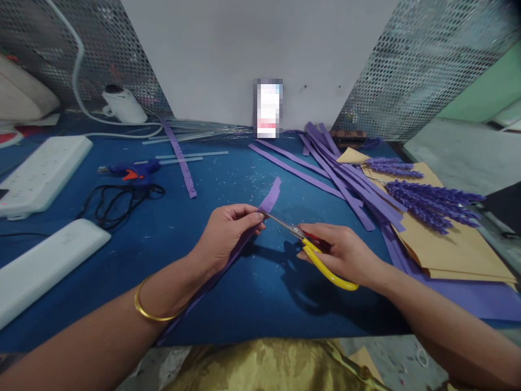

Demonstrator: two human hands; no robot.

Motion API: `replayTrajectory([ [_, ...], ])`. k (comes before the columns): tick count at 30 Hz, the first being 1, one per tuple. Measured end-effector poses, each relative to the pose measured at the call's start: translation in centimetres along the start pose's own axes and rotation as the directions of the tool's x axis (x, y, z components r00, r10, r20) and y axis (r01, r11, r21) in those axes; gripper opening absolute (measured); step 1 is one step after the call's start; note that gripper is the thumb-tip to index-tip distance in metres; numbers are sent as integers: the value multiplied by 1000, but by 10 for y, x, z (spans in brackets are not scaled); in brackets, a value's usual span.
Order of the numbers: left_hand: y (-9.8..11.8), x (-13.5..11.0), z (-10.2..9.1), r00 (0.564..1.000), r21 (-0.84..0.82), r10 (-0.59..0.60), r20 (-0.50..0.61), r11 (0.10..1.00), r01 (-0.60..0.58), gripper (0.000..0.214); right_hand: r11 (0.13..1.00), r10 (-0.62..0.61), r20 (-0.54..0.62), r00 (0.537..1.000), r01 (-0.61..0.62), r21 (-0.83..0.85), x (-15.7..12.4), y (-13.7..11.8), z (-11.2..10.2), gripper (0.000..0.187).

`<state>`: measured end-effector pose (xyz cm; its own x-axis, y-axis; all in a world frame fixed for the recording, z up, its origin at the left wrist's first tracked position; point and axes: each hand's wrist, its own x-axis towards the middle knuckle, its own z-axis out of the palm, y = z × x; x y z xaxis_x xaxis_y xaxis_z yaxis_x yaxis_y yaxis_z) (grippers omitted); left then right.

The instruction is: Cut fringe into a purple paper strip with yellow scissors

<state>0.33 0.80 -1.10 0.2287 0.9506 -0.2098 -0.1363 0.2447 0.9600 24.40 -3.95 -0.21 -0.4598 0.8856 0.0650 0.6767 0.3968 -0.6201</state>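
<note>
My left hand point(230, 228) is closed in a pinch on a long purple foam strip point(269, 200), whose tip sticks up past the fingers while the rest trails back under my wrist. My right hand point(345, 252) grips yellow-handled scissors point(321, 260). Their metal blades point left and meet the strip right at my left fingertips. Both hands hover over the blue table mat point(260, 293).
Several loose purple strips point(345, 184) and paper lavender stems point(427, 201) lie on brown paper point(456, 250) at the right. A blue glue gun point(132, 171), its black cord point(118, 201), two white power strips point(43, 171), a single strip point(181, 160) and mesh panels sit left and behind.
</note>
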Motion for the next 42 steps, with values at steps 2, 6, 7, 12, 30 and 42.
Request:
replayTrajectory([
  [2, 0, 0, 0, 1000, -4, 1, 2, 1000, -1, 11, 1000, 1, -1, 1000, -1, 6, 0, 0, 0, 33],
  [6, 1, 0, 1, 1000, -29, -25, 8, 999, 25, 12, 1000, 9, -1, 1000, -9, 27, 0, -1, -1, 34],
  [7, 1, 0, 2, 999, -42, -33, 6, 999, 33, 12, 1000, 11, -1, 1000, -11, 25, 0, 0, 0, 34],
  [12, 1, 0, 2, 999, -26, -29, -27, 999, 29, 12, 1000, 27, -15, 1000, -27, 9, 1, 1, 1, 37],
  [30, 1, -1, 1, 999, -17, -40, -33, 999, 40, 12, 994, 49, 27, 998, -52, 100, 1, 2, 1, 32],
  [42, 6, 2, -1, 980, -134, -195, 34, 971, 198, 17, 870, 128, 187, 974, -201, 451, 1, 11, 0, 30],
])
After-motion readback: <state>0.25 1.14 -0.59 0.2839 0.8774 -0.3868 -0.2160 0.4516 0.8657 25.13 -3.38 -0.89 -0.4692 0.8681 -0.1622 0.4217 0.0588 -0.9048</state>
